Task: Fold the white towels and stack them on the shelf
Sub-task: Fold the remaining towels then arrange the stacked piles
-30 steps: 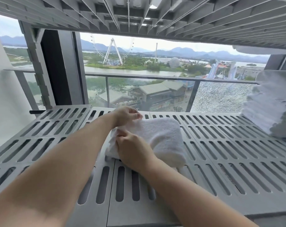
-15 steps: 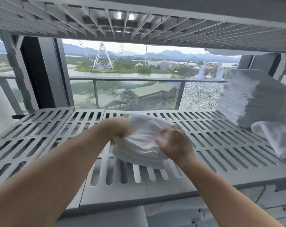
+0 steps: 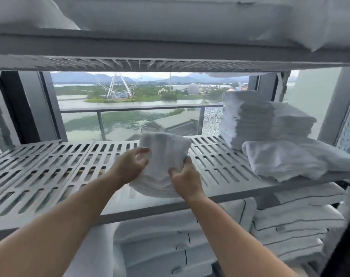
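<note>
A folded white towel (image 3: 162, 156) is tilted up over the front edge of the grey slotted shelf (image 3: 50, 166), near its middle. My right hand (image 3: 185, 179) grips its lower right edge from below. My left hand (image 3: 130, 166) is at the towel's left side, fingers curled and apart, touching or just off the cloth. On the shelf's right end stands a tall stack of folded white towels (image 3: 256, 120), with one more folded towel (image 3: 286, 160) lying in front of that stack.
An upper shelf (image 3: 170, 45) with white linen hangs close overhead. Below the slotted shelf lie stacks of white linen with dark stripes (image 3: 290, 222). Behind the shelf are a glass balcony railing (image 3: 142, 110) and a dark window frame (image 3: 32, 106). The shelf's left half is bare slats.
The towel has been lifted off the shelf surface and pulled toward the front edge, tilted up. My view has dropped and backed away, showing the lower shelf and more of the right stack.
</note>
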The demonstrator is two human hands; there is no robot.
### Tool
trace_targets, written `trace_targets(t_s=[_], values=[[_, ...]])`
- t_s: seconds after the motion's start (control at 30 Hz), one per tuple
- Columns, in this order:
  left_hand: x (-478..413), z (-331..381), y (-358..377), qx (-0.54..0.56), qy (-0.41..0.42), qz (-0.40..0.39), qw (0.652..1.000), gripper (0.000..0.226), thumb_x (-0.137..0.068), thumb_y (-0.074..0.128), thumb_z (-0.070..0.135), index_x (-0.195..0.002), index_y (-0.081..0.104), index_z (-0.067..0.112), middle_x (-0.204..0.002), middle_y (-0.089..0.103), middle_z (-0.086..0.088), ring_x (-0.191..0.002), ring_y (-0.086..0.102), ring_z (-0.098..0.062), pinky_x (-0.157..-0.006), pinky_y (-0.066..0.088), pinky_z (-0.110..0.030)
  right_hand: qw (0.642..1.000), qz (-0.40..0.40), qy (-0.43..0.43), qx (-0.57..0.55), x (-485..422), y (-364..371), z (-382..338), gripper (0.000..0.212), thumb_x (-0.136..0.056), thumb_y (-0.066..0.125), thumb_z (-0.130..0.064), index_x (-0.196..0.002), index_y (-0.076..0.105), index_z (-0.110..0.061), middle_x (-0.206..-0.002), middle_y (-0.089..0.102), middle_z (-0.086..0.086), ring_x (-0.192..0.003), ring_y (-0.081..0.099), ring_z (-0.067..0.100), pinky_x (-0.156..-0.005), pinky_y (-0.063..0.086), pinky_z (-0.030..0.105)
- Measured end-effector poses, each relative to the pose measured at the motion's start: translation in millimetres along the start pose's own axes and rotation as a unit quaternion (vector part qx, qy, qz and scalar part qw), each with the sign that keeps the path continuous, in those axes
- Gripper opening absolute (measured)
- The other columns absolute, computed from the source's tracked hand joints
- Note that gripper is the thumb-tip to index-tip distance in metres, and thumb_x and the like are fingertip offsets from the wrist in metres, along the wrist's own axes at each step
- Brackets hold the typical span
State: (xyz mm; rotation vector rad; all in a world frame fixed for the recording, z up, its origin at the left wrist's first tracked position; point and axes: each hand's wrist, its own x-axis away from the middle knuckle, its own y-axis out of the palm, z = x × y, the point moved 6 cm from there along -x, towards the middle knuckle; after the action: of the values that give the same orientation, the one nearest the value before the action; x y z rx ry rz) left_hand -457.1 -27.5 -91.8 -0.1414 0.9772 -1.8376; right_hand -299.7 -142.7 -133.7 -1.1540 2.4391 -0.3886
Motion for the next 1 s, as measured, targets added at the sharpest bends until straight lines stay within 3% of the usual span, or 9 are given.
trace_targets(t_s=[0.17, 0.23, 0.37, 0.43, 0.6, 0.7, 0.8, 0.9, 1.0], values=[[11, 98, 52, 0.055, 0.047, 0.081, 0.994, 0.047, -0.091, 0.055, 0.022, -0.131, 0.059, 0.046, -0.133, 0.064, -0.003, -0.106, 0.062, -0.026, -0.092, 0.051, -0.038, 0.998, 0.065, -0.01, -0.014, 11, -111, 10, 0.037, -0.081, 0.056, -0.016, -0.115, 0.041, -0.019, -0.105, 0.059, 0.008, -0.097, 0.056, 0.032, -0.08, 0.044, 0.039], [9, 130, 80, 0.072, 0.061, 0.078, 0.992, 0.048, -0.092, 0.054, 0.024, -0.132, 0.056, 0.05, -0.136, 0.061, -0.001, -0.109, 0.06, -0.024, -0.093, 0.049, -0.038, 0.996, 0.082, -0.017, -0.011, 12, -155, 18, 0.037, -0.08, 0.056, -0.017, -0.112, 0.039, -0.026, -0.105, 0.059, 0.001, -0.097, 0.057, 0.027, -0.081, 0.046, 0.038], [-3, 183, 136, 0.099, 0.097, 0.058, 0.989, 0.047, -0.096, 0.053, 0.024, -0.135, 0.052, 0.05, -0.135, 0.06, -0.003, -0.112, 0.059, -0.026, -0.098, 0.047, -0.04, 0.993, 0.12, -0.016, 0.005, 7, -228, 43, 0.036, -0.08, 0.059, -0.019, -0.108, 0.039, -0.031, -0.102, 0.057, -0.006, -0.089, 0.055, 0.017, -0.062, 0.039, 0.021], [-12, 208, 161, 0.114, 0.114, 0.052, 0.985, 0.048, -0.096, 0.052, 0.024, -0.137, 0.051, 0.049, -0.135, 0.059, -0.002, -0.112, 0.059, -0.025, -0.098, 0.048, -0.041, 0.99, 0.141, -0.016, 0.019, -1, -258, 55, 0.037, -0.081, 0.06, -0.018, -0.11, 0.039, -0.029, -0.104, 0.054, -0.005, -0.089, 0.052, 0.018, -0.063, 0.038, 0.023], [-44, 262, 219, 0.15, 0.185, 0.054, 0.97, 0.052, -0.094, 0.05, 0.022, -0.137, 0.05, 0.051, -0.131, 0.055, 0.004, -0.105, 0.057, -0.019, -0.087, 0.044, -0.034, 0.981, 0.194, -0.003, 0.029, -31, -325, 91, 0.049, -0.08, 0.061, -0.017, -0.125, 0.043, -0.02, -0.11, 0.057, -0.001, -0.099, 0.054, 0.023, -0.079, 0.04, 0.032], [-74, 295, 256, 0.175, 0.216, 0.046, 0.96, 0.056, -0.087, 0.045, 0.03, -0.138, 0.047, 0.053, -0.126, 0.052, 0.013, -0.1, 0.056, -0.009, -0.081, 0.043, -0.029, 0.974, 0.222, -0.002, 0.035, -59, -367, 112, 0.043, -0.079, 0.062, -0.018, -0.118, 0.042, -0.024, -0.104, 0.059, -0.004, -0.097, 0.056, 0.023, -0.074, 0.043, 0.032], [-109, 327, 292, 0.209, 0.228, 0.034, 0.95, 0.06, -0.083, 0.041, 0.031, -0.138, 0.046, 0.055, -0.121, 0.048, 0.019, -0.093, 0.053, 0.007, -0.071, 0.036, -0.013, 0.964, 0.262, -0.007, 0.05, -91, -407, 125, 0.041, -0.079, 0.062, -0.017, -0.115, 0.044, -0.023, -0.093, 0.056, -0.012, -0.089, 0.058, 0.02, -0.063, 0.042, 0.027], [-140, 351, 317, 0.224, 0.249, 0.037, 0.942, 0.059, -0.086, 0.043, 0.026, -0.139, 0.048, 0.051, -0.119, 0.047, 0.018, -0.095, 0.053, -0.006, -0.074, 0.038, -0.018, 0.957, 0.288, -0.006, 0.035, -123, -434, 136, 0.044, -0.078, 0.062, -0.015, -0.118, 0.047, -0.021, -0.094, 0.058, -0.009, -0.088, 0.06, 0.019, -0.063, 0.044, 0.028], [-171, 366, 332, 0.236, 0.259, 0.055, 0.935, 0.057, -0.089, 0.048, 0.017, -0.14, 0.053, 0.043, -0.116, 0.052, 0.013, -0.094, 0.055, -0.013, -0.079, 0.042, -0.029, 0.954, 0.299, -0.006, 0.019, -155, -452, 144, 0.038, -0.074, 0.061, -0.016, -0.108, 0.047, -0.027, -0.089, 0.059, -0.009, -0.08, 0.059, 0.013, -0.058, 0.042, 0.027]])
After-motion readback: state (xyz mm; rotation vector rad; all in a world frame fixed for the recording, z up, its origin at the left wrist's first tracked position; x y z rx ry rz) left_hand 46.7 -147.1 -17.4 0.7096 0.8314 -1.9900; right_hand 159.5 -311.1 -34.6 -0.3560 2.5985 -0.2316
